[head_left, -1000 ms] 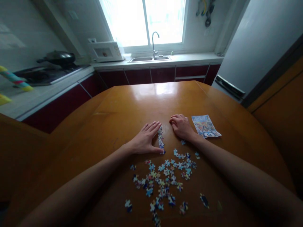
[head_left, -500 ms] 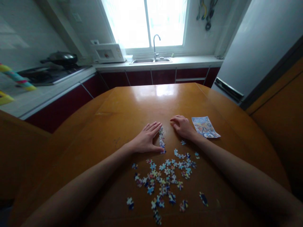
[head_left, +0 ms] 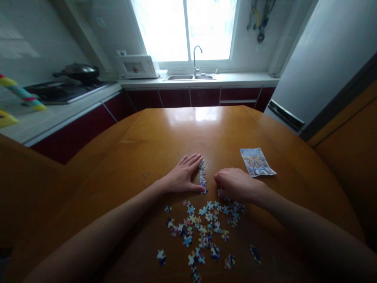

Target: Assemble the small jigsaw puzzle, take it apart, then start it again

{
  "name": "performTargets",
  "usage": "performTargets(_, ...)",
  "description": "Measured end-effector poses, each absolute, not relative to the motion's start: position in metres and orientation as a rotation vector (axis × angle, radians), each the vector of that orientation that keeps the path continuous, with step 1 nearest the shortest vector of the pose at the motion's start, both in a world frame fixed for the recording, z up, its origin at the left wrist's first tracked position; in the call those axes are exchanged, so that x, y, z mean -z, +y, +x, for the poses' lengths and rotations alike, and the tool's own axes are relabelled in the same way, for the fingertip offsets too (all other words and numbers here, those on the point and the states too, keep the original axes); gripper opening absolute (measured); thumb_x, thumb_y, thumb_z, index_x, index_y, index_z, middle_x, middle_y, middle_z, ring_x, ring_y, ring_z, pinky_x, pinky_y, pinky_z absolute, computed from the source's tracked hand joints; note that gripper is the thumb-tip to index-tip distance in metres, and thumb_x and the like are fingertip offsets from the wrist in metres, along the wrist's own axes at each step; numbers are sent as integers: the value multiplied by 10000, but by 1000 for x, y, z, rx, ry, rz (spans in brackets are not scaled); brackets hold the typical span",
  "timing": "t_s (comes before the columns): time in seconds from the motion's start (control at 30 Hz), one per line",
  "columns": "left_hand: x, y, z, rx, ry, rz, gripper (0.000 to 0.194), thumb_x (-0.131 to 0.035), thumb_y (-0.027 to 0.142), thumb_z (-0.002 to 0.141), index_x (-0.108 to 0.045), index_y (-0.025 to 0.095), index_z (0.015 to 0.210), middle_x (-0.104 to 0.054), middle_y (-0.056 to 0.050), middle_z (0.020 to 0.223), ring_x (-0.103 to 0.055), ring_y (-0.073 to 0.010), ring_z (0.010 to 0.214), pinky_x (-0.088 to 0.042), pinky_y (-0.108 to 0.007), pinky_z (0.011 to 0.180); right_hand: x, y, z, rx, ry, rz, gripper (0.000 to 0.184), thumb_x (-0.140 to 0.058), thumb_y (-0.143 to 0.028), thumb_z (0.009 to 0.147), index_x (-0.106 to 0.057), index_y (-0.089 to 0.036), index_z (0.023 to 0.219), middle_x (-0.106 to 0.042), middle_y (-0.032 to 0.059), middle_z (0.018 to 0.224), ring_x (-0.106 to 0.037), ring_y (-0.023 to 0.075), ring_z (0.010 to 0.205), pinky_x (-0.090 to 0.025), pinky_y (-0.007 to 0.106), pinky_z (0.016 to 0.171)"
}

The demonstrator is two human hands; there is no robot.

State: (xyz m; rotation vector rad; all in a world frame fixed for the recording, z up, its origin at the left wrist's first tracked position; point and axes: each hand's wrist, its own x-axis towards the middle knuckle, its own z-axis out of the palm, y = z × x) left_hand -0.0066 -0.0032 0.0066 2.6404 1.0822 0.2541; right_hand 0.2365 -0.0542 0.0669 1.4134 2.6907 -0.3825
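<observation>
A narrow strip of joined jigsaw puzzle pieces (head_left: pixel 202 175) lies on the wooden table. My left hand (head_left: pixel 183 175) rests flat along its left side, fingers spread, with fingertips at the far end and thumb touching the near end. To the right of the strip, my right hand (head_left: pixel 235 184) is curled low over the table with its fingers closed and pointing down. Whatever those fingers pinch is hidden beneath the hand; a bit of a puzzle piece (head_left: pixel 219 192) shows by them. Many loose puzzle pieces (head_left: pixel 203 228) are scattered on the near side of both hands.
A printed picture sheet (head_left: pixel 257 162) lies beyond my right forearm. The wooden table (head_left: pixel 176 133) reaches toward a counter with a sink (head_left: pixel 188 77) and a microwave (head_left: pixel 137 67). A stove with a pan (head_left: pixel 79 72) is at left, a fridge (head_left: pixel 318 59) at right.
My right hand has come nearer to me and turned over, its fingers curling down among the upper loose pieces and covering some. My left hand stays by the strip. The view has shifted slightly.
</observation>
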Motion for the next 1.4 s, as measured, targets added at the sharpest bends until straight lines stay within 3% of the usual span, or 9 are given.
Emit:
performTargets(0.2, -11, -4, -5, -195, 1112, 2623, 1203, -613, 860, 690, -171, 209, 1600, -184, -131, 1652, -159, -354, 1529, -122, -530, 1260, -70, -60, 228, 436, 2611, 1421, 132, -602, -111, 804, -701, -142, 886, -728, 153, 963, -677, 244, 829, -369, 303, 617)
performTargets(0.33, -13, -5, -4, -176, 1129, 2621, 1215, -606, 869, 685, -166, 204, 1601, -182, -134, 1651, -158, -358, 1529, -116, -531, 1262, -70, -58, 227, 531, 2588, 1455, 139, -645, -105, 767, -701, -136, 890, -732, 146, 942, -660, 224, 805, -350, 287, 596)
performTargets(0.5, -14, -5, -4, -140, 1130, 2626, 1218, -579, 875, 700, -160, 169, 1600, -142, -143, 1655, -141, -347, 1534, -105, -520, 1266, -57, -34, 232, 943, 2726, 1615, 138, -683, -57, 704, -714, -160, 790, -719, 50, 738, -607, 141, 636, -374, 250, 563)
performTargets(0.57, -14, -5, -3, -135, 1122, 2632, 1206, -574, 872, 707, -163, 173, 1600, -143, -136, 1656, -141, -345, 1534, -101, -521, 1265, -49, -19, 235, 1153, 2785, 1805, 184, -686, -49, 727, -734, -150, 873, -724, 42, 723, -613, 129, 612, -415, 240, 570)
performTargets(0.67, -15, -6, -3, -152, 1088, 2655, 1177, -568, 863, 724, -150, 200, 1603, -166, -116, 1656, -145, -342, 1534, -96, -524, 1263, -36, 4, 239, 1373, 2852, 2035, 72, -726, -129, 770, -756, -132, 835, -743, 67, 728, -646, 147, 625, -459, 251, 573)
performTargets(0.8, -14, -6, -4, -164, 1081, 2666, 1162, -565, 857, 732, -147, 212, 1604, -182, -100, 1657, -150, -339, 1533, -97, -524, 1263, -15, 22, 241, 1364, 2941, 2229, 67, -761, -198, 770, -769, -142, 808, -767, 78, 770, -682, 174, 676, -502, 280, 627)
performTargets(1.1, -12, -5, -5, -161, 1081, 2667, 1165, -554, 864, 733, -146, 206, 1604, -185, -99, 1657, -152, -340, 1531, -92, -544, 1262, 6, 32, 236, 1312, 3083, 2221, 166, -675, -138, 775, -791, -165, 890, -792, 95, 906, -742, 225, 820, -575, 335, 772)
performTargets(1.27, -11, -5, -5, -171, 1066, 2684, 1139, -551, 852, 746, -149, 219, 1603, -178, -90, 1659, -152, -342, 1531, -87, -543, 1264, 5, 30, 237, 1497, 3058, 2205, 262, -641, -140, 795, -771, -150, 1023, -791, 88, 885, -737, 205, 763, -579, 314, 710)
performTargets(1.4, -12, -6, -4, -177, 1070, 2684, 1142, -558, 850, 744, -149, 220, 1604, -187, -94, 1657, -153, -350, 1529, -91, -546, 1264, -3, 28, 239, 1506, 3084, 2214, 156, -673, -174, 810, -774, -138, 924, -785, 95, 877, -724, 200, 759, -555, 295, 685)
